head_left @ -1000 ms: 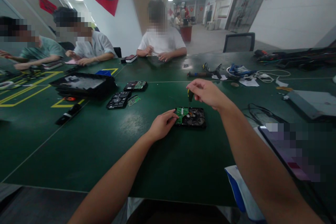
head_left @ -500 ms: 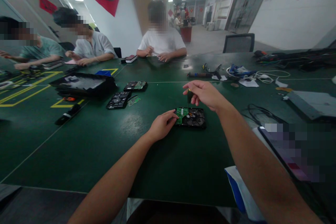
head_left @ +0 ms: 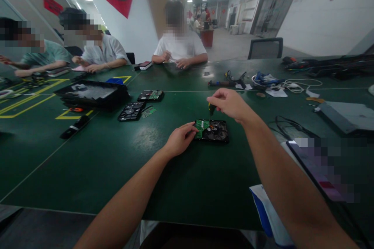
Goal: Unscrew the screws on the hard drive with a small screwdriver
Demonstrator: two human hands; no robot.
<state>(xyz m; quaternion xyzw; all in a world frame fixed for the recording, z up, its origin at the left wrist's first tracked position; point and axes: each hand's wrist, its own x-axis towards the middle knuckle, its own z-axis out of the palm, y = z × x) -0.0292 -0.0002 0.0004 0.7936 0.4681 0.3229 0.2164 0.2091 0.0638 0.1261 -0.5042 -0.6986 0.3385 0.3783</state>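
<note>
Green table (head_left: 117,163), with hard drive (head_left: 215,132) flat at mid-table. Against its left edge, left hand (head_left: 179,141), fingers loosely curled, gripping nothing. Just above, right hand (head_left: 231,105), fingers pinched on screwdriver (head_left: 212,109), tip down.

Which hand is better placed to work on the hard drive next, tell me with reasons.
Right, probably. The right hand pinches a screwdriver upright, its tip down at the hard drive beside the green circuit board. The left hand holds no tool; it rests at the drive's left edge, bracing it.
</note>
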